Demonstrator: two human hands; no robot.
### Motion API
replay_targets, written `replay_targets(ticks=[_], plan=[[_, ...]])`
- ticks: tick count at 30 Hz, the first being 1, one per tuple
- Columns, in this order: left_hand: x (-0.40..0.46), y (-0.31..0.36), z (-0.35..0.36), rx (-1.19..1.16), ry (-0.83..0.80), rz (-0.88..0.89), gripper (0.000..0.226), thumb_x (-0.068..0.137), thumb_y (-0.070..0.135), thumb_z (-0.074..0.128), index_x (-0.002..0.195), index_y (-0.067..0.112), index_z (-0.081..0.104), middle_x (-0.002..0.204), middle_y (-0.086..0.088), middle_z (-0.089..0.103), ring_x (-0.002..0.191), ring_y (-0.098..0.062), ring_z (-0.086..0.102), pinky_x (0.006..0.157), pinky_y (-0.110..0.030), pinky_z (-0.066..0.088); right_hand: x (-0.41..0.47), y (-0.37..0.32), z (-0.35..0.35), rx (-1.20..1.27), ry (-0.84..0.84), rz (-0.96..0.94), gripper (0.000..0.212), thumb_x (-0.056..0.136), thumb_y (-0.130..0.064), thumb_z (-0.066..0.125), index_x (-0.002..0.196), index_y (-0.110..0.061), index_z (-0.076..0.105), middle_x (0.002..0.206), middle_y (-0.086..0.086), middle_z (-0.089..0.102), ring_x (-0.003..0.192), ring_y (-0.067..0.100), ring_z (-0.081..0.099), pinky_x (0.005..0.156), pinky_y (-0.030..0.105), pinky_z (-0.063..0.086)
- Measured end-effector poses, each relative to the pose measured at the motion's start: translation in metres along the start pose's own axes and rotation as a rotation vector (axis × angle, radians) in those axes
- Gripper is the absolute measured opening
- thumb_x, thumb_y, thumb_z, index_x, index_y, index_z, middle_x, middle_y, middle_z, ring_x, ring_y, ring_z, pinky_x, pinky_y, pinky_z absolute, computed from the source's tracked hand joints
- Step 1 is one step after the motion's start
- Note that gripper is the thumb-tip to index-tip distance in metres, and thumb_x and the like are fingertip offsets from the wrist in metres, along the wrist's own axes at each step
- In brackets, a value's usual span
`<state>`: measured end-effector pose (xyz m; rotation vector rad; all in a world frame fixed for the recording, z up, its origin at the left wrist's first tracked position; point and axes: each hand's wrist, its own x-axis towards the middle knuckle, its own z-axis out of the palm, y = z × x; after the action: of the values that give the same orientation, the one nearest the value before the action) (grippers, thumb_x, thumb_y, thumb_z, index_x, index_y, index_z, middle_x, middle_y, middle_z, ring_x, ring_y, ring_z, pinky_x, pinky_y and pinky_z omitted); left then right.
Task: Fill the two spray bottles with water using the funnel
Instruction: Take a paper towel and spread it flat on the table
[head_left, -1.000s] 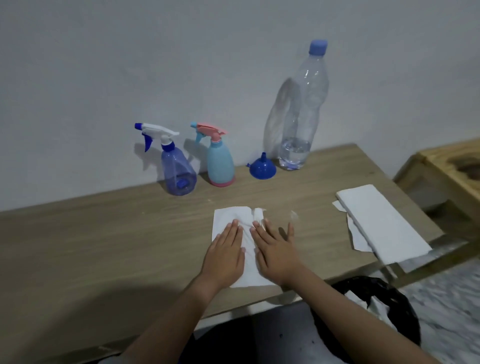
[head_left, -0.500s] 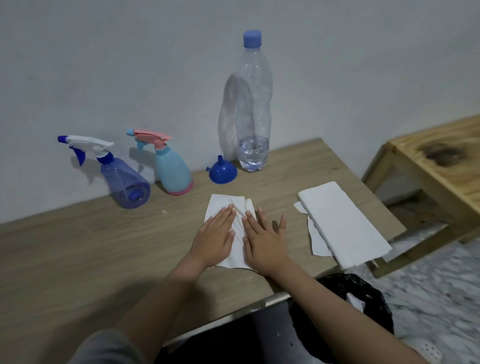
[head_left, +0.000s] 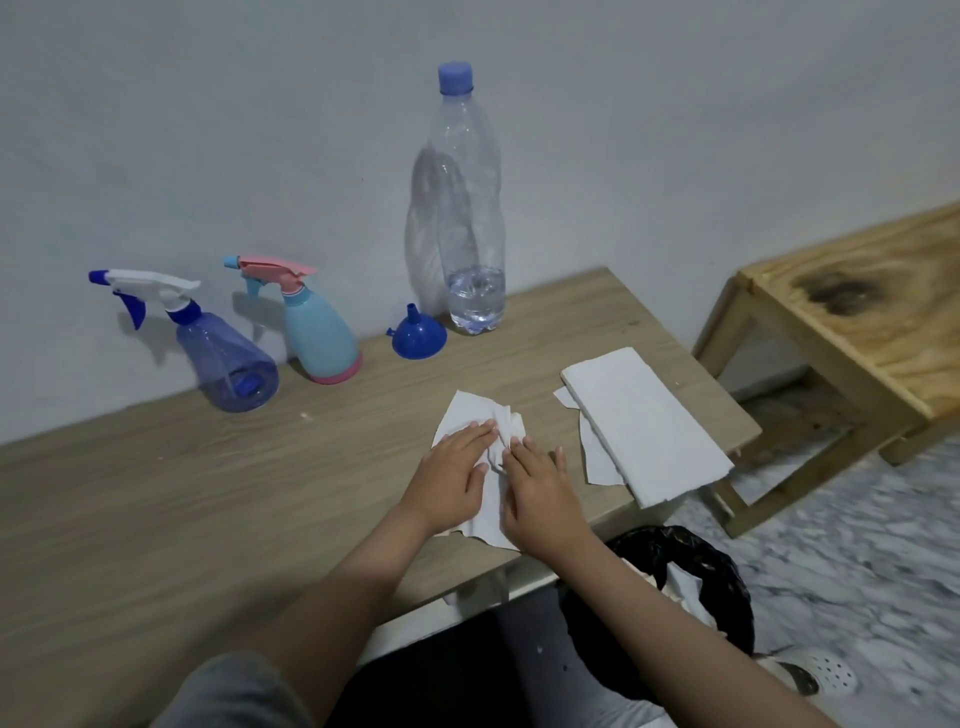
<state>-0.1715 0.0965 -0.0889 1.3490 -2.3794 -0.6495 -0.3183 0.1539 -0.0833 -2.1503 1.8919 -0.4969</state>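
Two hands, the left hand (head_left: 451, 478) and the right hand (head_left: 540, 493), lie flat with straight fingers on a white paper towel (head_left: 475, 415) near the table (head_left: 156, 493) front edge. At 11 o'clock stand the purple spray bottle (head_left: 223, 358) and light blue spray bottle (head_left: 317, 332). At 12 o'clock the blue funnel (head_left: 418, 336) sits beside the water bottle (head_left: 467, 208). At 2 o'clock a paper stack (head_left: 644, 415) hangs over the table's right edge.

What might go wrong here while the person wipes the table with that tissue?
Both hands, left hand and right hand, press a thin tissue that is already crumpling, so it may tear. The stack of tissues overhangs the table edge above the bin and could slide off. The tall bottle, nearly empty, might tip if the table is bumped.
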Motion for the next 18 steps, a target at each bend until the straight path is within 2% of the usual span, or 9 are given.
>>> replay_targets(ticks=[3, 6, 9, 11, 13, 15, 17, 18], plan=[[-0.008, 0.015, 0.009, -0.123, 0.040, -0.013, 0.045, 0.089, 0.008, 0.048, 0.134, 0.013, 0.054, 0.142, 0.001, 0.051, 0.135, -0.014, 0.042, 0.114, -0.025, 0.028, -0.012, 0.008, 0.001, 0.069, 0.125, -0.061, 0.026, 0.075, -0.006, 0.049, 0.092, -0.001, 0.067, 0.094, 0.014, 0.069, 0.093, 0.033, 0.064, 0.085, 0.048, 0.053], [-0.021, 0.033, 0.017, -0.173, 0.085, 0.015, 0.041, 0.085, 0.006, 0.052, 0.124, 0.014, 0.063, 0.128, 0.001, 0.063, 0.121, -0.015, 0.055, 0.104, -0.017, 0.036, -0.031, 0.013, -0.004, 0.080, 0.191, -0.117, 0.018, 0.070, 0.000, 0.053, 0.082, -0.003, 0.066, 0.079, 0.010, 0.064, 0.075, 0.027, 0.058, 0.075, 0.032, 0.049], [-0.035, 0.045, 0.022, -0.210, 0.125, 0.000, 0.031, 0.084, 0.012, 0.054, 0.110, 0.020, 0.070, 0.114, 0.008, 0.069, 0.108, -0.012, 0.062, 0.097, -0.028, 0.048, -0.049, 0.014, -0.009, 0.067, 0.221, -0.118, 0.013, 0.071, 0.001, 0.052, 0.074, -0.007, 0.063, 0.072, 0.007, 0.061, 0.066, 0.023, 0.053, 0.066, 0.024, 0.039], [-0.045, 0.053, 0.023, -0.243, 0.126, -0.056, 0.025, 0.082, 0.021, 0.056, 0.100, 0.028, 0.071, 0.107, 0.014, 0.071, 0.103, -0.009, 0.064, 0.090, -0.035, 0.052, -0.058, 0.015, -0.010, 0.102, 0.229, -0.081, 0.011, 0.069, 0.003, 0.057, 0.071, -0.007, 0.060, 0.070, 0.006, 0.058, 0.064, 0.025, 0.053, 0.060, 0.026, 0.040], [-0.054, 0.060, 0.022, -0.303, 0.090, -0.122, 0.019, 0.077, 0.034, 0.057, 0.092, 0.040, 0.068, 0.100, 0.022, 0.071, 0.096, -0.005, 0.065, 0.085, -0.035, 0.054, -0.067, 0.014, -0.011, 0.170, 0.233, 0.005, 0.006, 0.075, -0.005, 0.054, 0.074, -0.006, 0.060, 0.073, 0.007, 0.058, 0.067, 0.027, 0.055, 0.058, 0.033, 0.045], [-0.062, 0.065, 0.021, -0.366, 0.063, -0.145, 0.016, 0.070, 0.046, 0.059, 0.086, 0.051, 0.062, 0.091, 0.029, 0.069, 0.090, 0.001, 0.065, 0.082, -0.033, 0.055, -0.080, 0.010, -0.015, 0.249, 0.247, 0.100, 0.019, 0.082, -0.013, 0.050, 0.091, -0.004, 0.063, 0.084, 0.011, 0.061, 0.079, 0.027, 0.058, 0.066, 0.029, 0.043], [-0.070, 0.074, 0.020, -0.430, 0.052, -0.140, 0.018, 0.072, 0.042, 0.068, 0.086, 0.051, 0.063, 0.087, 0.026, 0.069, 0.084, 0.010, 0.064, 0.078, -0.023, 0.053, -0.093, 0.008, -0.020, 0.304, 0.282, 0.133, 0.026, 0.083, -0.007, 0.053, 0.105, 0.000, 0.064, 0.091, 0.014, 0.058, 0.082, 0.023, 0.055, 0.074, 0.019, 0.037], [-0.076, 0.080, 0.020, -0.481, 0.051, -0.135, 0.020, 0.076, 0.031, 0.073, 0.091, 0.043, 0.067, 0.087, 0.022, 0.069, 0.080, 0.014, 0.062, 0.074, -0.014, 0.050, -0.099, 0.005, -0.024, 0.328, 0.306, 0.145, 0.023, 0.082, -0.002, 0.056, 0.103, 0.002, 0.066, 0.089, 0.012, 0.054, 0.078, 0.020, 0.052, 0.072, 0.013, 0.034]])
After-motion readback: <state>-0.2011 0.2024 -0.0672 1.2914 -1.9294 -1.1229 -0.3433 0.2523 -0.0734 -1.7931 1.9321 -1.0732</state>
